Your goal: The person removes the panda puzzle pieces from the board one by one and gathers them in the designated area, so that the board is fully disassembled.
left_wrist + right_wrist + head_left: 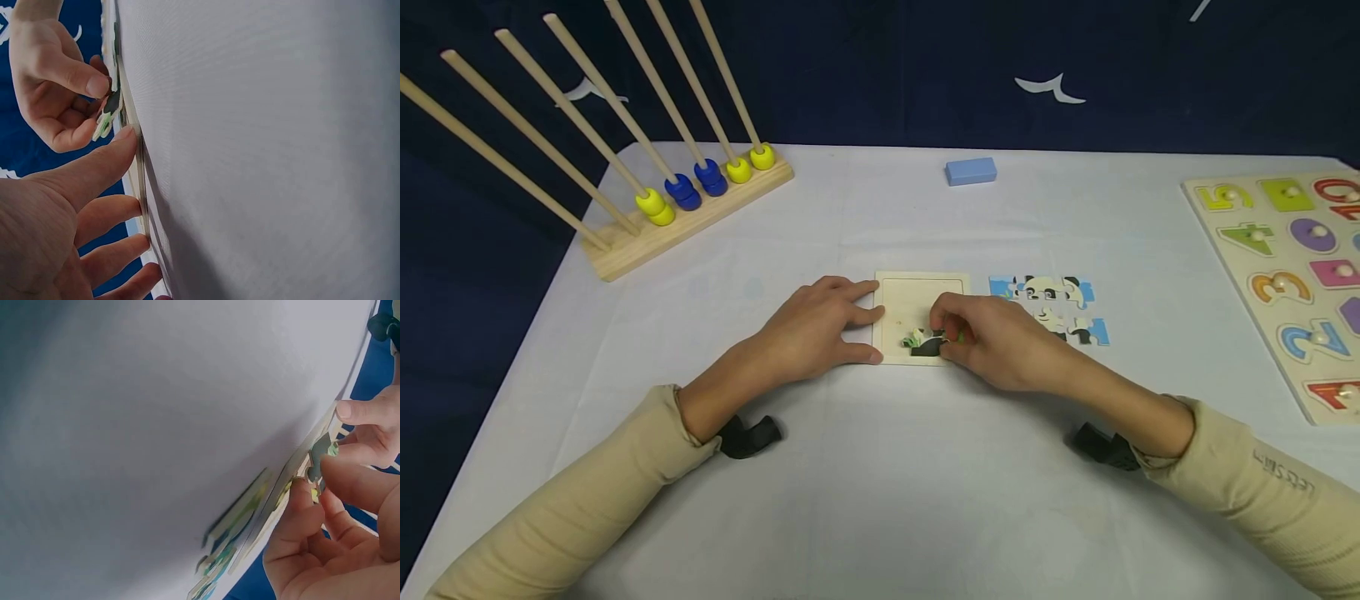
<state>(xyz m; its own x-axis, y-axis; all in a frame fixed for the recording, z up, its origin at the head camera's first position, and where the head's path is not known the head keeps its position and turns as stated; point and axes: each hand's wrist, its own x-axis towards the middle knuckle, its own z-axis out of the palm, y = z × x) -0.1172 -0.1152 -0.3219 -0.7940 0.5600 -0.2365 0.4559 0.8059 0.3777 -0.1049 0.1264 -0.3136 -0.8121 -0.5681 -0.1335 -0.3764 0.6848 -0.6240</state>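
Observation:
A shallow square wooden puzzle tray (917, 292) lies in the middle of the table. My left hand (812, 329) has its fingers spread, the tips touching the tray's left edge. Over the tray's lower right part, my right hand (1011, 342) pinches a puzzle piece (319, 456) between thumb and fingers. Black and green show on that piece (111, 106), which looks tilted in the left wrist view; the fingers partly cover it. Just right of the tray lie several panda puzzle pieces (1051, 290), some hidden behind my right hand.
At the back left stands a wooden abacus (692, 221) with tall rods and yellow and blue beads. A blue block (972, 172) lies near the far edge. A peg number board (1240, 292) occupies the right side. Dark straps (751, 437) hang under both wrists.

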